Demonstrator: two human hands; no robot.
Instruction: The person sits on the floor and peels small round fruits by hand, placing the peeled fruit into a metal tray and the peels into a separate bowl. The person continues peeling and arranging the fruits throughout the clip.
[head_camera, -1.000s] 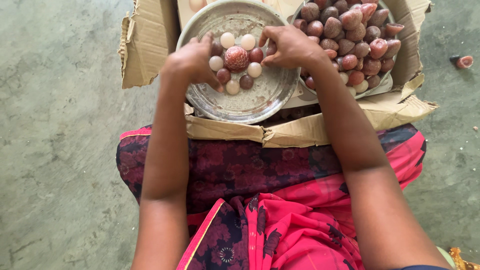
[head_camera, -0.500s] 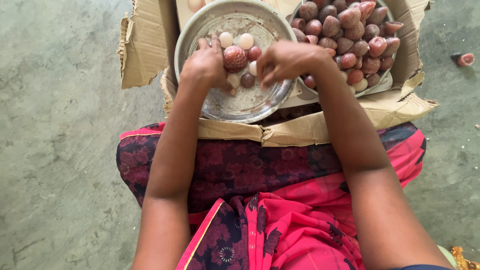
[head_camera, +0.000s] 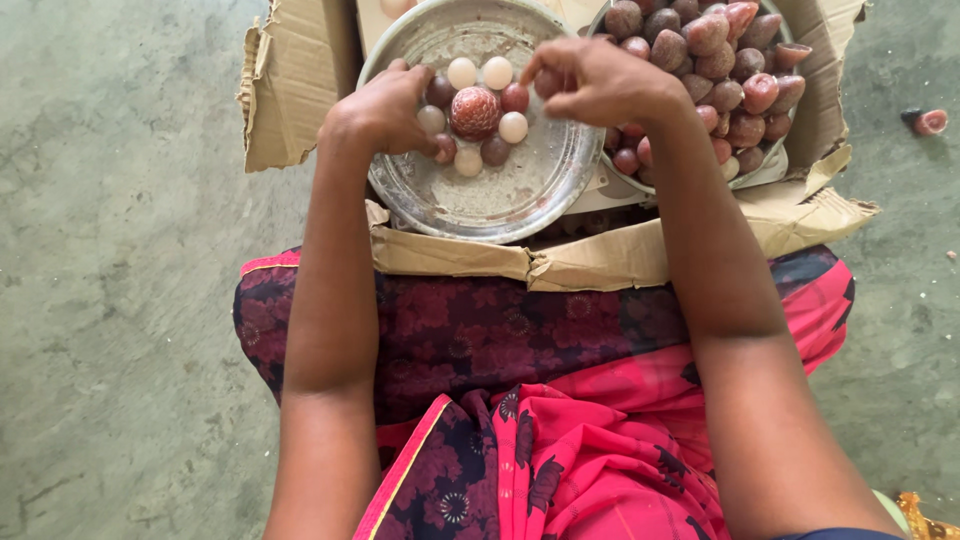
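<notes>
A round metal plate (head_camera: 500, 200) sits in a torn cardboard box (head_camera: 300, 75). On it a ring of small pale and dark red balls surrounds a larger speckled red ball (head_camera: 475, 112). My left hand (head_camera: 385, 110) rests on the plate's left side, fingertips touching a small ball in the ring. My right hand (head_camera: 600, 85) hovers over the plate's right rim, pinching a small dark red ball (head_camera: 546, 82) between thumb and fingers. A second metal bowl (head_camera: 765, 165) to the right is heaped with reddish-brown fruits (head_camera: 720, 60).
Grey concrete floor (head_camera: 120, 300) lies all around. My lap in pink and dark floral cloth (head_camera: 560, 400) is just below the box. A lone piece of fruit (head_camera: 930, 122) lies on the floor at the right.
My left hand slid from the plate's middle back to its left side, uncovering the ring. My right hand lifted toward the plate's right rim with a small ball pinched.
</notes>
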